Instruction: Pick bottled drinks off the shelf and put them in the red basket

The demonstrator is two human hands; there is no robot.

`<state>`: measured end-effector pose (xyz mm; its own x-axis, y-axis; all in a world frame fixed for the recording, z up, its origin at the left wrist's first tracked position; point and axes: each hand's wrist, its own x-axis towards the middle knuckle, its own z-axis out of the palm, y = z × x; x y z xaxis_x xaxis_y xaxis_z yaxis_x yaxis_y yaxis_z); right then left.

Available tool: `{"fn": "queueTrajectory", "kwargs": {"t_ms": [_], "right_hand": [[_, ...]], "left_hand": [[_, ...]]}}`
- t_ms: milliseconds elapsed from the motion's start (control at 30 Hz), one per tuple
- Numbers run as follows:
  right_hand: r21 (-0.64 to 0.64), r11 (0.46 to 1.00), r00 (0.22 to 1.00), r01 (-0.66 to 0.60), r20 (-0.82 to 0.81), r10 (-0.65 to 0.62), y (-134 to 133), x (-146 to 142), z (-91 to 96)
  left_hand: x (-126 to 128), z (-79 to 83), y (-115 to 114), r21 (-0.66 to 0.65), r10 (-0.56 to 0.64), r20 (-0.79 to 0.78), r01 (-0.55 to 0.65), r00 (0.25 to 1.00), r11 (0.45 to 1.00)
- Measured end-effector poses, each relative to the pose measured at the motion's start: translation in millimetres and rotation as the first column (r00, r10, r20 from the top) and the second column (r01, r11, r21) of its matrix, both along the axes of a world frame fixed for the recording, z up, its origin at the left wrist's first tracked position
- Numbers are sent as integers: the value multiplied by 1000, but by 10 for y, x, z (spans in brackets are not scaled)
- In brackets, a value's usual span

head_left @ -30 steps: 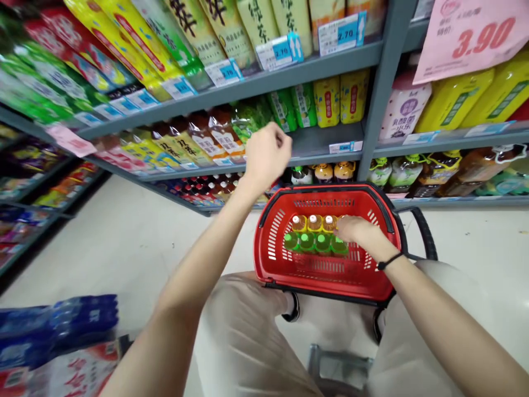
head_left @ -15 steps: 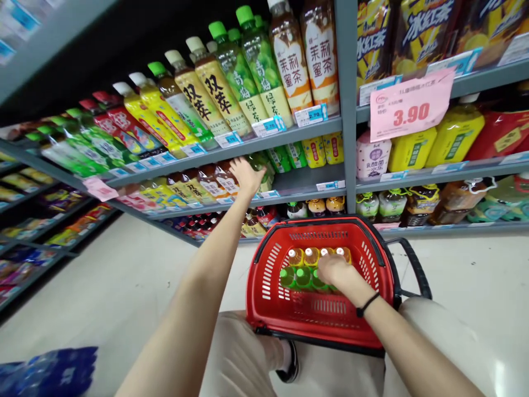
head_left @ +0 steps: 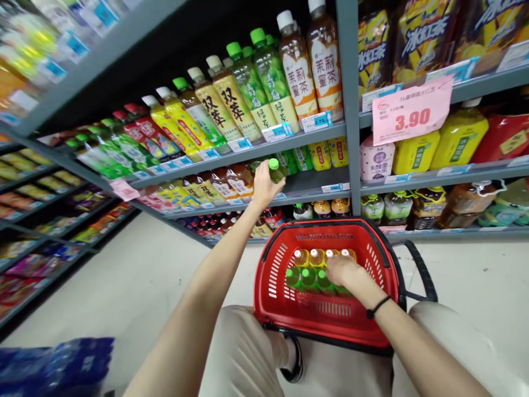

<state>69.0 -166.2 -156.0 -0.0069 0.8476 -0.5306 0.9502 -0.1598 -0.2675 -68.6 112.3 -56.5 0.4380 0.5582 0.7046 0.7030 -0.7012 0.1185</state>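
Observation:
My left hand (head_left: 268, 183) is closed around the upper part of a green-capped tea bottle (head_left: 275, 170) at the lower shelf, the bottle leaning outward. Below, my right hand (head_left: 344, 271) reaches into a red shopping basket (head_left: 297, 322) between my legs. Its fingers bend down over the right end of a row of green-capped bottles (head_left: 309, 278), seemingly gripping one there; the fingertips and that bottle's cap are hidden. Behind that row stand several white-capped bottles with yellow labels (head_left: 317, 257).
A shelf edge (head_left: 231, 146) lined with tall drink bottles runs just above my left hand. A grey upright (head_left: 350, 110) divides the shelves, with a pink price sign (head_left: 411, 113) to its right. The basket's black handle (head_left: 417, 270) folds out rightward. Blue-wrapped packs (head_left: 58, 364) lie at lower left.
My left hand has gone from spread fingers over the lower-shelf bottles to gripping a green-capped one, now tipped toward me. My right hand stays over the basket bottles. The view has shifted slightly.

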Motion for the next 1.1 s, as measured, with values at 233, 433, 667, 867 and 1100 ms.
{"fn": "queueTrajectory", "kwargs": {"t_ms": [233,433,667,867,1100], "right_hand": [[337,910,926,242,-361,-112,8,30,99],[131,828,420,546,-897,-135,95,-105,84],[-469,867,-248,167,-871,-424,-149,-497,-17],[-265,897,-1,353,-959,-282,-122,-609,-226],[83,866,390,494,-911,-135,-481,-693,-120]], "left_hand": [[-250,471,-830,115,-308,391,286,867,951],[-445,464,-1850,-217,-210,872,734,441,644],[-668,-194,-1995,-469,149,882,800,448,374],[-794,-555,-1802,-473,467,818,855,336,214],[-875,-486,-1845,-484,263,854,870,448,91]]}}
